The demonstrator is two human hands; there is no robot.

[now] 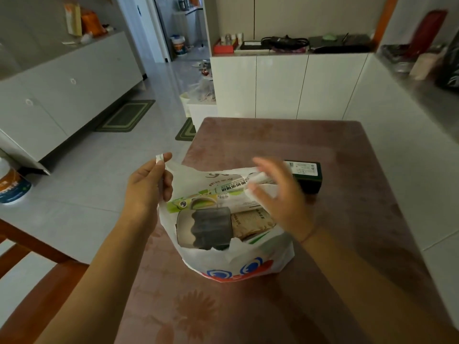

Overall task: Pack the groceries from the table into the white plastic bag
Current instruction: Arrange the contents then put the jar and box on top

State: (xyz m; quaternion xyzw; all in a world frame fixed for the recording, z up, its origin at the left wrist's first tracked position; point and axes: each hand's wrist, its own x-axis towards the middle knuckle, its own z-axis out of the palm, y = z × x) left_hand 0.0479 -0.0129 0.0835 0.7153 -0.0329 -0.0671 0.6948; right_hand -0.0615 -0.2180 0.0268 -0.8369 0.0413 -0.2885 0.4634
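Observation:
The white plastic bag stands on the table with its mouth held wide. My left hand pinches the bag's left handle and holds it up. My right hand is blurred over the bag's right side, fingers spread, touching the right handle; whether it grips it I cannot tell. Inside the bag lie a grey wavy cup-like item, a green-and-white package and a tan packet. A dark green box sits on the table behind the bag, partly hidden by my right hand.
The table has a pinkish floral cloth. A wooden chair stands at the table's left. White cabinets run along the left, back and right. Green mats lie on the tiled floor beyond the table.

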